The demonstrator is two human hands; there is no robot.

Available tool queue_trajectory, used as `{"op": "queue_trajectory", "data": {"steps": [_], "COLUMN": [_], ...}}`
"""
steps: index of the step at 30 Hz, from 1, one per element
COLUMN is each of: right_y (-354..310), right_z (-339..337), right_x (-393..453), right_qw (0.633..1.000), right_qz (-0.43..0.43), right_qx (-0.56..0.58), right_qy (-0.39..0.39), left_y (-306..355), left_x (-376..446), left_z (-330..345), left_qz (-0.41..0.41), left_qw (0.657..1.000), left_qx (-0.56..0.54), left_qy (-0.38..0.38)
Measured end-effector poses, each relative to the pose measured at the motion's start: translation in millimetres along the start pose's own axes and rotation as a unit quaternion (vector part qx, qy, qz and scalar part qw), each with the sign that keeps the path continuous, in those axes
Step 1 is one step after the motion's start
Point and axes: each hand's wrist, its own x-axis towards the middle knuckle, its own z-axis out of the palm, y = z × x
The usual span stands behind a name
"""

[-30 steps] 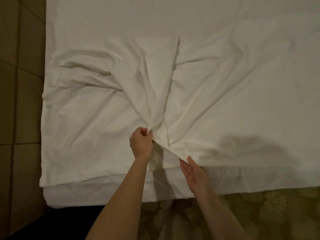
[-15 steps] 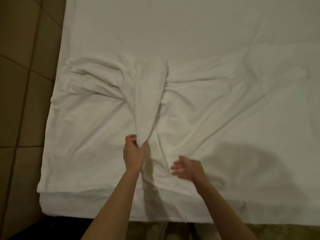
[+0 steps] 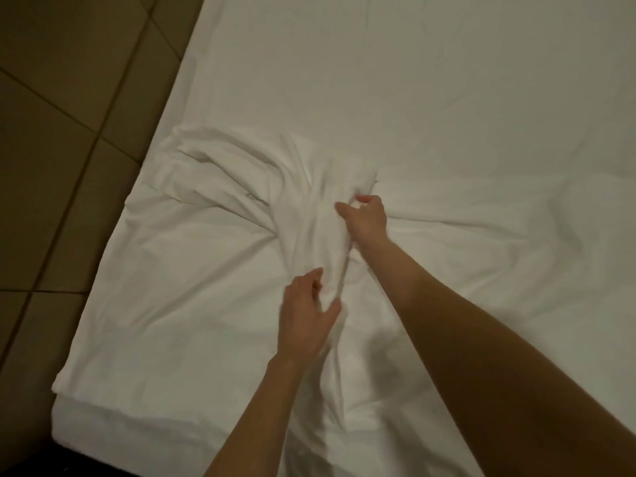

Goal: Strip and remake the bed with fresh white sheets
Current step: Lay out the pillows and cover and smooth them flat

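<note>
Left hand (image 3: pixel 308 316) gripping bunched white sheet (image 3: pixel 320 242); right hand (image 3: pixel 366 218) pinching same fold farther up (no readable markings), on bed (image 3: pixel 447 80).

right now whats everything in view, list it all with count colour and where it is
sheet: one, white, spread over the bed, bunched into a ridge in the middle
bed: one, white, fills most of the view, corner at lower left
floor tiles: several, brown, along the left side
left hand: one, near the middle, fingers curled round the near end of the bunched ridge
right hand: one, farther up the ridge, thumb and fingers closing on the fabric; the frame is blurred, so the grip is not certain
</note>
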Motion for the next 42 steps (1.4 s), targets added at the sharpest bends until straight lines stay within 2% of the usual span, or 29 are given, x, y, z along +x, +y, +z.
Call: {"op": "queue_trajectory", "data": {"steps": [2, 4, 6, 8, 10, 13, 16, 17, 18, 19, 20, 21, 22, 24, 26, 27, 28, 31, 34, 36, 38, 40, 42], "right_y": [3.9, 12.8, 22.6, 26.8, 18.5, 3.7, 4.9, 1.8, -1.6, -8.0, -15.8, -26.5, -38.5, -64.6, -91.0, -102.4, -113.0, -134.9, -129.9, -95.1, -48.0, -0.7, 42.1], "right_z": [0.2, -4.3, -10.4, -16.5, -16.6, -11.5, -12.0, -15.0, -17.5, -18.0, -15.3, -8.4, 3.0, 38.0, 80.2, 101.0, 121.2, 180.1, 243.0, 283.3, 307.9, 315.1, 314.8], "right_x": [7.3, 7.1, 8.4, 15.0, 14.3, 10.9, 17.7, 19.1, 20.9, 20.2, 19.8, 15.6, 9.8, -6.3, -30.2, -43.4, -58.4, -110.5, -186.2, -227.0, -247.1, -250.3, -243.7], "right_qw": [0.995, 0.965, 0.939, 0.953, 0.977, 0.998, 0.995, 0.993, 0.992, 0.989, 0.987, 0.987, 0.987, 0.988, 0.988, 0.985, 0.981, 0.956, 0.919, 0.897, 0.859, 0.813, 0.788], "right_qz": [0.035, 0.099, 0.127, 0.114, 0.073, 0.026, -0.009, -0.006, 0.0, 0.011, 0.012, 0.003, -0.017, -0.057, -0.081, -0.089, -0.099, -0.131, -0.142, -0.149, -0.169, -0.161, -0.147], "right_qx": [0.094, 0.242, 0.321, 0.28, 0.196, 0.051, -0.074, -0.052, -0.002, 0.051, 0.096, 0.127, 0.143, 0.141, 0.113, 0.104, 0.095, 0.071, 0.02, -0.058, -0.159, -0.247, -0.274], "right_qy": [0.02, 0.009, 0.007, 0.027, 0.033, 0.032, 0.072, 0.103, 0.128, 0.137, 0.127, 0.103, 0.07, 0.009, -0.063, -0.101, -0.139, -0.252, -0.366, -0.413, -0.456, -0.502, -0.531], "left_y": [5.5, 12.6, 24.3, 36.9, 47.5, 60.1, 63.5, 59.8, 55.3, 46.7, 36.5, 25.8, 15.8, -2.9, -17.1, -20.9, -21.6, -18.2, -33.1, -77.7, -135.3, -180.7, -205.7], "left_x": [15.5, 32.5, 51.4, 68.7, 79.1, 76.8, 69.2, 71.4, 75.6, 82.1, 88.6, 93.8, 97.2, 99.7, 103.8, 105.8, 106.3, 102.9, 75.7, 41.2, 1.9, -33.6, -54.5], "left_z": [-0.4, -5.0, -8.6, -7.9, -2.4, 11.5, 8.3, 0.6, -10.8, -25.4, -41.5, -57.7, -73.0, -98.7, -126.7, -144.6, -165.0, -233.9, -293.0, -316.1, -317.2, -304.1, -284.9], "left_qz": [-0.042, -0.065, -0.078, -0.092, -0.062, -0.002, 0.014, 0.013, 0.0, -0.035, -0.09, -0.164, -0.23, -0.321, -0.314, -0.29, -0.256, -0.134, -0.065, -0.075, -0.127, -0.22, -0.298], "left_qw": [0.993, 0.984, 0.979, 0.975, 0.979, 0.98, 0.962, 0.961, 0.965, 0.964, 0.946, 0.913, 0.87, 0.792, 0.74, 0.726, 0.723, 0.745, 0.744, 0.726, 0.713, 0.731, 0.744], "left_qx": [-0.111, -0.161, -0.19, -0.187, -0.121, -0.061, -0.105, -0.133, -0.18, -0.237, -0.31, -0.373, -0.435, -0.517, -0.592, -0.622, -0.641, -0.653, -0.655, -0.656, -0.651, -0.601, -0.561], "left_qy": [0.002, 0.037, 0.011, -0.073, -0.154, -0.189, -0.251, -0.24, -0.192, -0.114, -0.032, 0.018, 0.017, -0.05, -0.056, -0.035, -0.022, 0.013, 0.118, 0.193, 0.228, 0.236, 0.206]}}
